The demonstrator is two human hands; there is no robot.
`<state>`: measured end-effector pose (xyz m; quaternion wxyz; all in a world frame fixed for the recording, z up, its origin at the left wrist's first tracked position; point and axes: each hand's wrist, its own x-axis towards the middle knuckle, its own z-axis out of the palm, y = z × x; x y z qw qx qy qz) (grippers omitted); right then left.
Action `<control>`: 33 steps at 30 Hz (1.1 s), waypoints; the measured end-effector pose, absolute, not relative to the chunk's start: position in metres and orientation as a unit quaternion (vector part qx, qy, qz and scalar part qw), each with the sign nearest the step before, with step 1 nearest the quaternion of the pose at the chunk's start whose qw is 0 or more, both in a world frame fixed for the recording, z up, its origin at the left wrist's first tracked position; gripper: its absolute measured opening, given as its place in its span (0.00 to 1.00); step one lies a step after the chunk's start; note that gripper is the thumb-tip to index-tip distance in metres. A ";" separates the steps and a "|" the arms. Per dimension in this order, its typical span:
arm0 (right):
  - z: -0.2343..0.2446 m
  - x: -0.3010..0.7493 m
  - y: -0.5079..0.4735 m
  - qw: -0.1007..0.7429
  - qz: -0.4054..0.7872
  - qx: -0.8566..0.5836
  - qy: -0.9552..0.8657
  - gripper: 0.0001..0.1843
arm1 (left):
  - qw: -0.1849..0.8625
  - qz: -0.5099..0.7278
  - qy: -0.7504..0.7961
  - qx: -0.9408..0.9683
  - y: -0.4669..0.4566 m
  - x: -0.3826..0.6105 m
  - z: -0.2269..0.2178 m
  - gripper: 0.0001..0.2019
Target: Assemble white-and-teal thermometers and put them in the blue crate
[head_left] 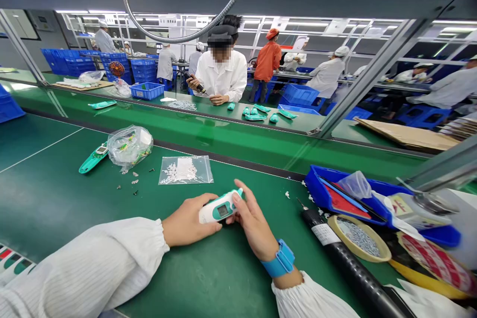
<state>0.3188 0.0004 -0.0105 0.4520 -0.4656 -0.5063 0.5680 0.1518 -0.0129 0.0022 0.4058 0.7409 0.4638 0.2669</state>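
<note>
Green matting covers the work desk (238,283), and near its front edge, around the middle, a white-and-teal handheld digital thermometer (219,207) sits between the person's two hands, its small dark screen facing up. The left hand (190,219) comes in from the left, its fingers (203,203) clamped around the white end of the body. The right hand (253,226), with a bright blue wristband (281,259) at the wrist, meets it from the other side, its fingers (241,193) closed on the teal tip end.

Toward the desk's left side lie a teal thermometer casing (94,157), a crumpled clear plastic bag (130,146) touching it, and a flat clear zip bag of tiny white parts (185,170), with small loose scraps (128,181) scattered between them. Along the right edge sit a blue plastic tray (335,194) holding red and black items, a round tan-rimmed dish of small metal pieces (358,238), and a black ribbed cylindrical tool (354,263) with a white label.

Beyond, at a second green desk (238,119), a co-worker in a white coat (221,74) holds a dark handheld tool (196,83) near scattered teal parts (257,117), with blue plastic crates (145,90) behind.
</note>
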 end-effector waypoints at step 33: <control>-0.005 0.368 0.038 0.585 0.601 -0.472 -0.271 0.24 | 0.141 0.201 0.450 0.858 -0.001 0.191 -0.012 0.33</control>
